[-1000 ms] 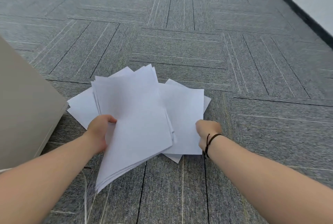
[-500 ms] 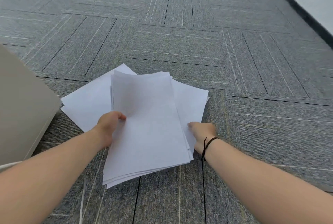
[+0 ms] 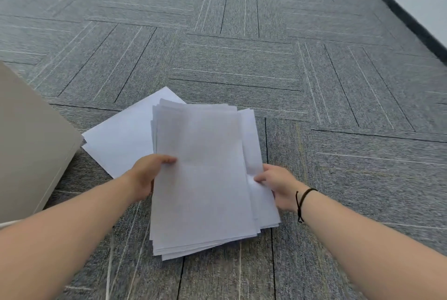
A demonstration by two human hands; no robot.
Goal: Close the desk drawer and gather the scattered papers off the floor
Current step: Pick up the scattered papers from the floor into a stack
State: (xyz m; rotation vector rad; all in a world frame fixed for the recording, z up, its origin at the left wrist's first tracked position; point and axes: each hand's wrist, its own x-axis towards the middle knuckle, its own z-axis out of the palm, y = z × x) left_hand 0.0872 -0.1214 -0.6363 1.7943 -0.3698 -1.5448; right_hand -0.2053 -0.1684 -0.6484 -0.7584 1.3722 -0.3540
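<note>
A stack of white papers (image 3: 200, 176) is held above the grey carpet, roughly squared up. My left hand (image 3: 145, 176) grips its left edge with the thumb on top. On the stack's right edge, my right hand (image 3: 278, 185) pinches the sheets; a black band circles that wrist. One or two more white sheets (image 3: 121, 140) lie flat on the floor behind and to the left of the stack, partly hidden by it. The desk drawer is not visible.
A beige cabinet side (image 3: 31, 150) stands at the left, its corner touching the loose sheets. A white cable (image 3: 110, 263) runs along the carpet below my left arm. A wall with a dark baseboard (image 3: 396, 9) runs along the upper right.
The fanned, tilted sheets have been pulled together into one aligned stack. My right hand moved in from the floor sheets to the stack's right edge.
</note>
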